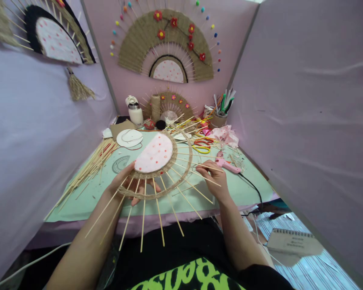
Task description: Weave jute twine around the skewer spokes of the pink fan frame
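A half-made fan (155,154) is held up over the table, its half-round centre covered in white fabric with pink dots. Bamboo sticks (157,213) spread from its curved edge, and a band of twine (166,191) runs through them in an outer arc. My left hand (122,177) grips the fan at its lower left corner, thumb near the fabric and fingers underneath. At the right side of the fan, my right hand (215,180) has its fingers pinched together among the stick ends. What sits in that pinch is too small to make out.
A pink glue gun (228,165) lies right of my right hand, its black cord trailing off the table. Scissors (202,148) and crumpled pink fabric (225,136) lie behind. Loose sticks (87,171) cover the left side, beside a white disc (129,138). Partitions enclose the table.
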`<state>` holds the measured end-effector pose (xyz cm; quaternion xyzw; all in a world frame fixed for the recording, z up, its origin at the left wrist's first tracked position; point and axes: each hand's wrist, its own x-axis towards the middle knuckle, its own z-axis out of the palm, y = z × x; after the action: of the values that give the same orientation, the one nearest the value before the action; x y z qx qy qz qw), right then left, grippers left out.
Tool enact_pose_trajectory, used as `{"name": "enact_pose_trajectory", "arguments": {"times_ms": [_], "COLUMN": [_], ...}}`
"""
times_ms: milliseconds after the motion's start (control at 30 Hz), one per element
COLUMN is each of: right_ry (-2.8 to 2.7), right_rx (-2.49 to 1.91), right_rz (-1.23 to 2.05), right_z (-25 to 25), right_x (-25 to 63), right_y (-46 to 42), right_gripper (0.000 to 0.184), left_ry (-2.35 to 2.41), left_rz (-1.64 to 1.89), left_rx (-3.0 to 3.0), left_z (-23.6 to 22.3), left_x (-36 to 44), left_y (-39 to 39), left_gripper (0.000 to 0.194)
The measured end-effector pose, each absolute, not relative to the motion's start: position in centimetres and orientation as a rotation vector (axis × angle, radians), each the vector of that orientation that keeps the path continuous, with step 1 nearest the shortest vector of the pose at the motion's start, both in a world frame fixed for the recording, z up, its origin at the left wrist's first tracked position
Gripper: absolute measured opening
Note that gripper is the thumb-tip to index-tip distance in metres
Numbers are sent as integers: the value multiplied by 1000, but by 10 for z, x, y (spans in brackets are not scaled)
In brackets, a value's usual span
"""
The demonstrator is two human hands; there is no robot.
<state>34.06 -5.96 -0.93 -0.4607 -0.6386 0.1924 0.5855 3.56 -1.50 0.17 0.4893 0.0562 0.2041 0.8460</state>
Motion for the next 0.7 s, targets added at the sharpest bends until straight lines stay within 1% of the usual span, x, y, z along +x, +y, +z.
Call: {"name": "enact_pose_trajectory", "arguments": {"times_ms": [67, 267, 500, 600, 700], "right_ry": [-1388, -1196, -1179, -1187, -1208], "right_rx": [-1119, -1188, -1177, -1184, -1182], "right_rz": [437, 600, 562, 555, 564], "right_z": [-14, -24, -20, -18, -19], "right_x": [332, 326, 328, 332, 338], "right_y": [-55, -55, -55, -56, -56], "right_gripper": [13, 19, 37, 39, 38], "left_ry": [115, 45, 52, 60, 42], "left_rz": [418, 457, 573, 578, 591], "left_rx": [1026, 1008, 1027, 1038, 1056], "left_z": [1, -2, 2, 5, 7], "left_x": [36, 36, 36, 35, 33], "left_y": [-15, -15, -14, -14, -14], "left_gripper": [71, 72, 79, 82, 83]}}
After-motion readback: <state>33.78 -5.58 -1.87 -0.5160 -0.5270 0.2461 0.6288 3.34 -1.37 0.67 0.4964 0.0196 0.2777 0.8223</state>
